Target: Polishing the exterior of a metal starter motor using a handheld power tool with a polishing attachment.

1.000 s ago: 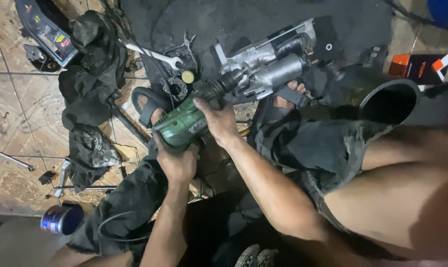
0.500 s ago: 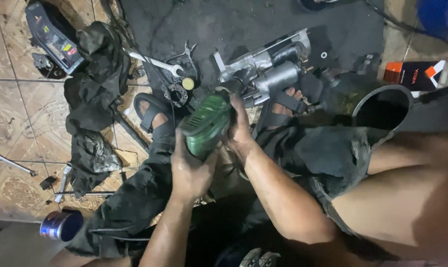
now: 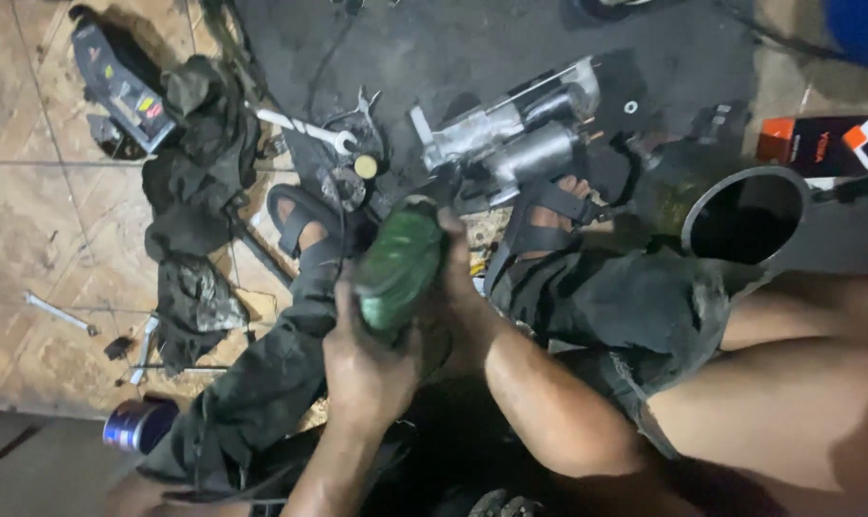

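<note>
- Dim, warm light falls over the scene; the beige tiled floor [image 3: 32,191] at left catches the most of it
- Deep shadow swallows the bottom edge and the lower right corner, where detail is lost
- The green rounded cylindrical part [image 3: 398,263] is smeared by motion blur, and so are the left hand [image 3: 369,369] and right hand [image 3: 453,287] gripping it
- The silver cast-metal motor unit [image 3: 511,144] shows soft highlights without harsh glare
- The dark mat [image 3: 453,48] at top reads nearly black, grainy
- Overall focus is soft; small tools look fuzzy
</note>
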